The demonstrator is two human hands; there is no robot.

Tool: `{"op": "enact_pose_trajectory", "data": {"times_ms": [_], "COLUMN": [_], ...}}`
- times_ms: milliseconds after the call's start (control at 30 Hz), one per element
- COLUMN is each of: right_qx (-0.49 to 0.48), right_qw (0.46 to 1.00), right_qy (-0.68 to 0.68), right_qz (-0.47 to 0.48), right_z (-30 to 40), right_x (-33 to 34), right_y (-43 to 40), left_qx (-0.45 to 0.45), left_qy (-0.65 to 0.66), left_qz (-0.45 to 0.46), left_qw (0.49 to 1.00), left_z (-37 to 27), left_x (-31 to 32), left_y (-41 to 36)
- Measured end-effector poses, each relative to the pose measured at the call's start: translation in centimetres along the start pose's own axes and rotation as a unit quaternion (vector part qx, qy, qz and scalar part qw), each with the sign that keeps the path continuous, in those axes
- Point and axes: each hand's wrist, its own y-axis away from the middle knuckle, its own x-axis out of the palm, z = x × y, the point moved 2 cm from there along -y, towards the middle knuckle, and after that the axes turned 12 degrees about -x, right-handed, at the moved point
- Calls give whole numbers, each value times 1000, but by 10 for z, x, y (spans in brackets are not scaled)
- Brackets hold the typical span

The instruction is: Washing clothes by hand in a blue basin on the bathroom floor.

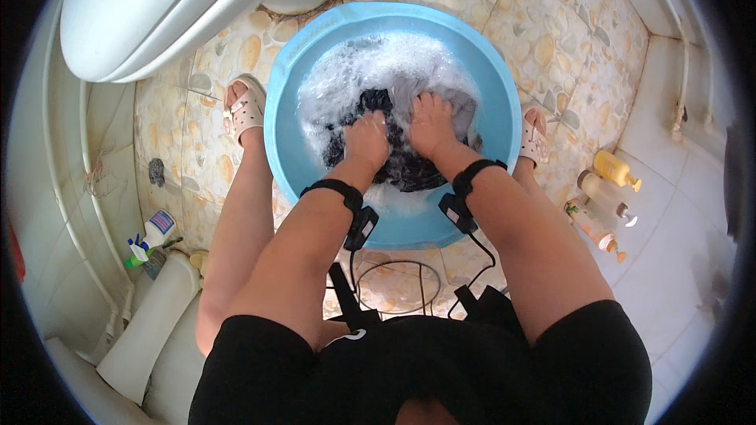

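A round light-blue plastic basin [511, 130] stands on the floor between my feet, holding water under thick white suds [413, 50]. My left hand [367, 139] is closed in a fist on wet black cloth [416, 174], part of which sticks up past the knuckles. Beside it, my right hand [434, 121] presses its curled fingers into a grey cloth [466, 106] bunched at the right of the basin. Its thumb is hard to make out. Foam and water hide the lower parts of both cloths.
Several pump bottles, one a yellow bottle [612, 166], are by the right wall. A spray bottle [158, 229] is at left, near a white ceramic fixture [153, 319]. A white washbasin [165, 12] overhangs at upper left. Behind the basin is a round wire frame [398, 262].
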Motion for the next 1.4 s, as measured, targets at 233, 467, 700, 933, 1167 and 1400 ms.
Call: {"op": "enact_pose_trajectory", "data": {"times_ms": [233, 467, 700, 933, 1167, 1400], "right_qx": [100, 111, 141, 46, -13, -54], "right_qw": [958, 938, 832, 655, 970, 997], "right_qy": [-198, -328, -526, -753, -233, 31], "right_qz": [181, -26, 108, -46, 68, 50], "right_z": [-15, -40, -6, 13, 33, 23], "right_x": [-67, -52, -45, -94, -57, -7], "right_y": [-35, -46, -53, 15, 93, 49], "left_qx": [-140, -537, -280, -97, 88, -34], "left_qy": [515, 623, 821, 773, 133, -109], "left_qz": [-2, 135, 203, 193, 96, 200], "left_qw": [845, 552, 454, 596, 982, 973], "left_z": [51, 62, 29, -1, -8, 5], "left_x": [-31, 24, -8, -92, -58, -16], "left_y": [-15, 24, 2, 41, 80, 33]}}
